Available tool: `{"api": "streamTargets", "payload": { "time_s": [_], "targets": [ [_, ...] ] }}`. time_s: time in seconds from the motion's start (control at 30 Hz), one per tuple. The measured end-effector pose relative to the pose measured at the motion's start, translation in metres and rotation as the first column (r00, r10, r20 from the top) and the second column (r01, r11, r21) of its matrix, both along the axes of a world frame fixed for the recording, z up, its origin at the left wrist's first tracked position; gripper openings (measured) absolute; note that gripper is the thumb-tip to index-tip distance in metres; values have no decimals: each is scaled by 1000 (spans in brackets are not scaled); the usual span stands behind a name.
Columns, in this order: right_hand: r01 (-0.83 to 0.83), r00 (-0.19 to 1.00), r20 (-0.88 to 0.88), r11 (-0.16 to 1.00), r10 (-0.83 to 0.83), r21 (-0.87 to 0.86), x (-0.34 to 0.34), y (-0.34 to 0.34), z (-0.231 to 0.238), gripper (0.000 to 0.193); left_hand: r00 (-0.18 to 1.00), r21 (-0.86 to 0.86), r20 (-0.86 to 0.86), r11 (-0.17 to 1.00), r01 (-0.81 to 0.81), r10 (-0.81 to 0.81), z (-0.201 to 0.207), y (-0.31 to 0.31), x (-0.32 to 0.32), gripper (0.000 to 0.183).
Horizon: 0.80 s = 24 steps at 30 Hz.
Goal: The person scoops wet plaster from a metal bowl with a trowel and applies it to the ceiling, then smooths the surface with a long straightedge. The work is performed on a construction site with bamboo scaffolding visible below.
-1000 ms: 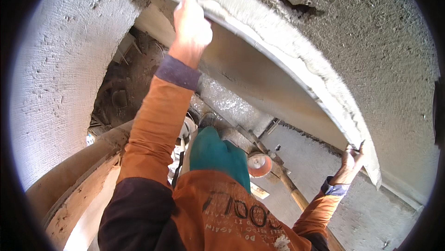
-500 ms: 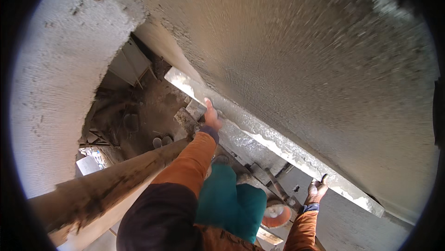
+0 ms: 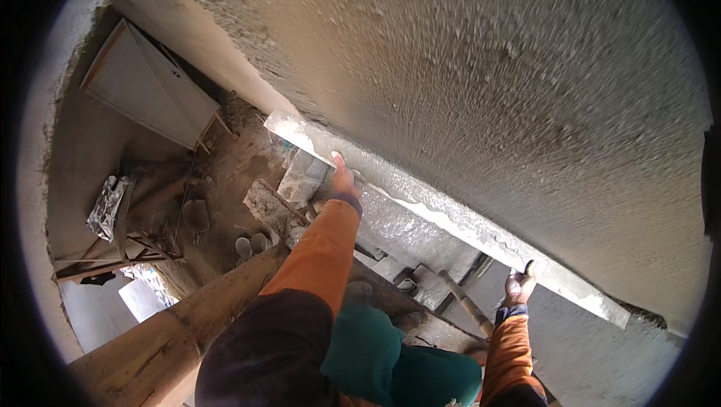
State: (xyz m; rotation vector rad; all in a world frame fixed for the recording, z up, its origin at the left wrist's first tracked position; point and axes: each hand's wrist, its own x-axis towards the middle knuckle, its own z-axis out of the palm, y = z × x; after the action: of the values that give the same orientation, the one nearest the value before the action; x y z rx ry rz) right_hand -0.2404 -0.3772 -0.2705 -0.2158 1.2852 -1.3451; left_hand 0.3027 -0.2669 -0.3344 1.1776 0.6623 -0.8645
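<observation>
A long, pale plastering straightedge (image 3: 428,206) with wet mortar smeared along it lies slantwise against the foot of the grey plastered wall (image 3: 481,84). My left hand (image 3: 345,179) grips it nearer its far left end, thumb laid up over the face. Closer to the near right end, my right hand (image 3: 518,285) holds it too, palm turned up and thumb on the front. Most of the fingers of both hands are hidden under or behind the bar.
A thick bamboo pole (image 3: 161,328) crosses the lower left, beside my left arm. Below the bar are a wooden tool handle (image 3: 467,303) and rough blocks (image 3: 303,179). Lower down, left, stand small pots (image 3: 251,245) and a leaning pale panel (image 3: 154,88).
My view has shifted, showing more of the space at left. Both hands keep their grip on the straightedge. My knees have moved right, and the orange bowl seen before is out of sight.
</observation>
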Motion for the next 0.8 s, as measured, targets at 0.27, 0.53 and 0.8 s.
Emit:
{"api": "streamTargets", "payload": {
  "time_s": [0.27,0.53,0.8],
  "targets": [
    [34,999,27,999,-35,11,22,-20,-64,34,995,118,-62,990,82,-75,-76,-20,21,97],
    [42,991,126,999,-43,8,16,-27,-72,31,999,-119,24,993,-23,26,-50,-21,25,92],
    [64,995,73,997,-62,-36,27,-21,44,41,996,-111,21,991,-79,82,84,-26,38,91]
  ]
}}
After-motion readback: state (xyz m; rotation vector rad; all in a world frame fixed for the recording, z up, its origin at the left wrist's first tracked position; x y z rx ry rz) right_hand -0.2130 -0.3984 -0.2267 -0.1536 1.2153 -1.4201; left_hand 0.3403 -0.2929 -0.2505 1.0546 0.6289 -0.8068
